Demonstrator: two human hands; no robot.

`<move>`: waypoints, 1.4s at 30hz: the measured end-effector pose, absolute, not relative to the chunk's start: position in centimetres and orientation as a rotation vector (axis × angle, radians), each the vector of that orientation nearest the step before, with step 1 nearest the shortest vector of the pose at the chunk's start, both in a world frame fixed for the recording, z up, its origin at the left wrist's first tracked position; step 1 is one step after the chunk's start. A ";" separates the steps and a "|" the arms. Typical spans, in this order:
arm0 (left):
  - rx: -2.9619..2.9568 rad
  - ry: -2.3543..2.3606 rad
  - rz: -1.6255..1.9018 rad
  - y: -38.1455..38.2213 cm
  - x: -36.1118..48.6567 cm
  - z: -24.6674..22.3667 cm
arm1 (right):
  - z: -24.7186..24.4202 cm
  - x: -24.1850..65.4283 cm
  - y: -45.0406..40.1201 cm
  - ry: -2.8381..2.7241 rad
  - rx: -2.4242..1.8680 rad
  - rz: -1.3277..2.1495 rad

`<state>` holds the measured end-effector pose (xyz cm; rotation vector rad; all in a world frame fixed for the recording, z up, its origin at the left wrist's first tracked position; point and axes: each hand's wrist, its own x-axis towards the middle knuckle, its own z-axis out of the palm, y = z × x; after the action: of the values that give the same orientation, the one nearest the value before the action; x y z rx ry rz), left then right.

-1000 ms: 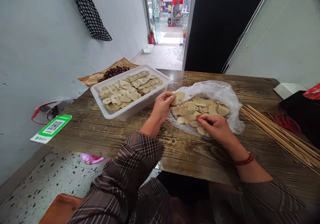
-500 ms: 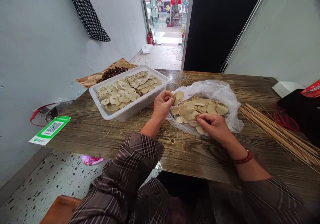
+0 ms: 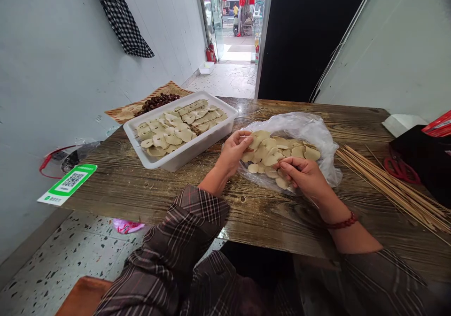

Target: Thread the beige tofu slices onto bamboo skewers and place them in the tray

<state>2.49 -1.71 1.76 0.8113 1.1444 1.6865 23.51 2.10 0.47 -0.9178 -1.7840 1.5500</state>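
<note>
Thumb and fingers of my left hand (image 3: 237, 150) pinch a thin, pale round slice (image 3: 260, 136) at the left side of an open plastic bag (image 3: 326, 142). My right hand (image 3: 302, 175) is closed on a thin bamboo skewer, mostly hidden by the fingers and slices. Slices overlap in a row between both hands; how many are on the skewer I cannot tell. More loose slices (image 3: 310, 152) lie in the bag. To the left, a white plastic tub (image 3: 188, 155) holds rows of similar slices threaded on skewers.
Bare bamboo skewers (image 3: 384, 180) lie on the wooden table (image 3: 169, 194) at right, near red-handled scissors (image 3: 401, 170) and a black box (image 3: 416, 147). Behind the tub, dark reddish-brown pieces (image 3: 158, 103) rest on patterned paper. A green-and-white code card (image 3: 68, 183) sits at the left edge.
My left hand has moved slightly right and down with its slice, bringing it against the other slices near my right hand. The right hand has barely moved.
</note>
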 end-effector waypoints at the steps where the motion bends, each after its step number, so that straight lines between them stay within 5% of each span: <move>1: 0.793 1.103 1.668 -1.7 2.5 1.8 | 0.5 23.5 2.1 -1.757 -0.912 1.582; 24: 0.569 0.806 1.491 -1.8 3.4 1.6 | 0.2 23.4 1.8 -1.861 -0.911 1.497; 42: 0.568 0.916 1.641 -1.9 3.6 2.1 | 0.4 23.2 1.8 -2.193 -0.876 0.961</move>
<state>3.60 -1.87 2.13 0.5680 0.9164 1.6407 23.23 1.80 0.37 -0.8757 -2.1928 0.9611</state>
